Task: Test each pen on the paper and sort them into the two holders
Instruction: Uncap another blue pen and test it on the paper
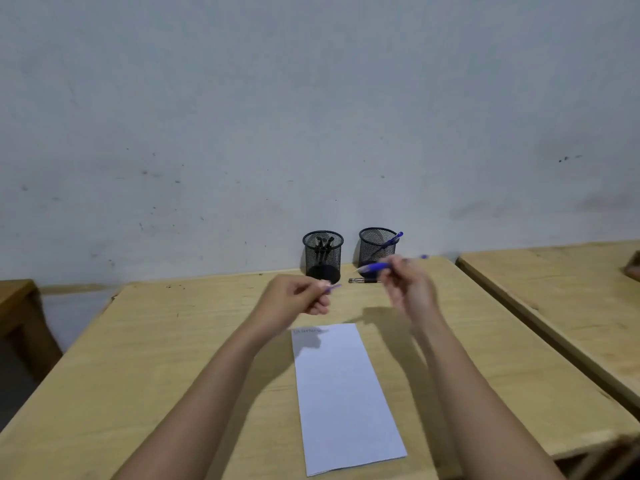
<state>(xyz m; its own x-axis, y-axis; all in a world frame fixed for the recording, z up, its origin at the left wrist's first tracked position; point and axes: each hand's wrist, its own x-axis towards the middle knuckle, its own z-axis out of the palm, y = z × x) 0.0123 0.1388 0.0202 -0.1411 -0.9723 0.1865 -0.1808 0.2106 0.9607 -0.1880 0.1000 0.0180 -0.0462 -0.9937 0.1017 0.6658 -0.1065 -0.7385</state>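
My right hand [410, 289] holds a blue pen [375, 267] above the table, its bare tip pointing left. My left hand [298, 299] pinches the pen's small blue cap [333, 287], a short way from the tip. A white sheet of paper [343, 396] lies lengthwise below my hands, with small scribbles near its top left corner. Two black mesh holders stand at the wall. The left holder [323, 256] has several dark pens in it. The right holder [377, 245] has one blue pen [393, 240]. A dark pen [363, 280] lies flat on the table in front of the right holder.
The wooden table [173, 358] stands against a grey wall. A second wooden table [561, 299] lies to the right across a narrow gap. Part of another piece of wooden furniture [17, 306] shows at the left edge.
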